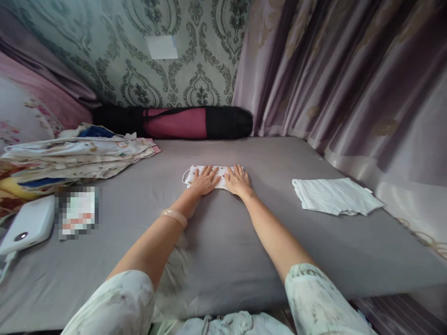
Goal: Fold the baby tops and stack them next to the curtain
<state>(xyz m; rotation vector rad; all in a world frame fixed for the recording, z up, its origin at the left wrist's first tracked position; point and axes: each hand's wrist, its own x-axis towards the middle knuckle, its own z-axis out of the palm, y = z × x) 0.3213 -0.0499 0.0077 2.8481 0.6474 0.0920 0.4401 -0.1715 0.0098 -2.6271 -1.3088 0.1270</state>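
Observation:
On the grey sheet (265, 209) in front of me lies a small, flat white folded cloth (220, 174) with a tiny dark print. A thin white loop sticks out at its left end. My left hand (205, 179) rests palm down on the left part of the cloth, fingers spread. Flat on its right end lies my right hand (238, 180), fingers also spread. Both hands hide much of the cloth, so I cannot tell exactly what kind of piece it is.
A folded white cloth (335, 196) lies to the right. Folded clothes (84, 153) are piled at the left, near a white power bank (30, 225) with a cable and a blurred-out packet (79, 213). A black-and-red long bag (174, 123) lies along the wall; curtains (314, 70) hang at right.

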